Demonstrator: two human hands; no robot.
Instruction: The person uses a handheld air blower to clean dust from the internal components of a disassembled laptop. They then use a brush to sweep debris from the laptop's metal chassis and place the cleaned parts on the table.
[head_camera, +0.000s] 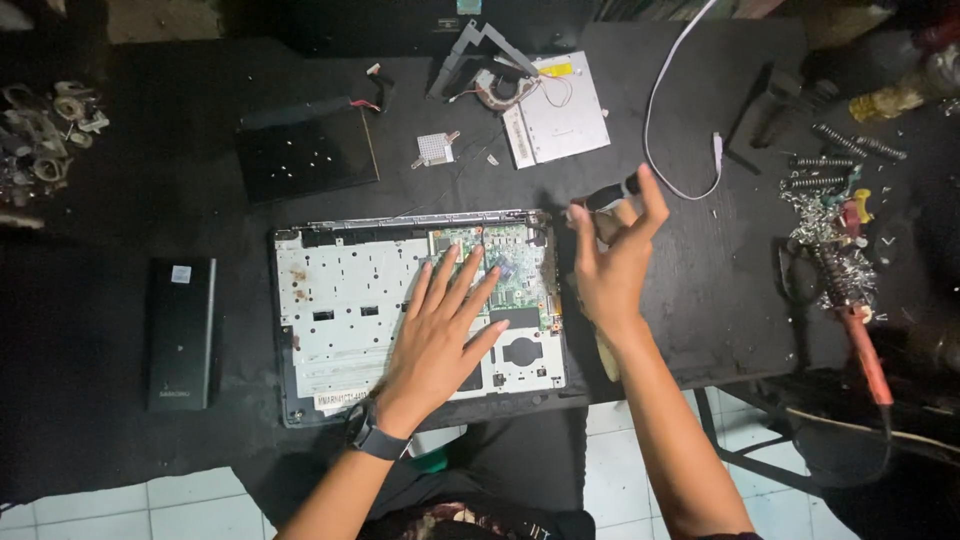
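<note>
An opened laptop base lies on the black table, its white inner frame and a green circuit board exposed. My left hand rests flat on it with fingers spread, fingertips on the circuit board. A dark watch sits on that wrist. My right hand hovers just right of the laptop's far right corner, fingers partly spread. A black-handled tool, likely a screwdriver, sits against its fingertips; the grip is unclear.
A black battery pack lies at left and a black panel behind the laptop. A silver drive, small heatsink and white cable sit at the back. Screws, springs and a red-handled tool crowd the right side.
</note>
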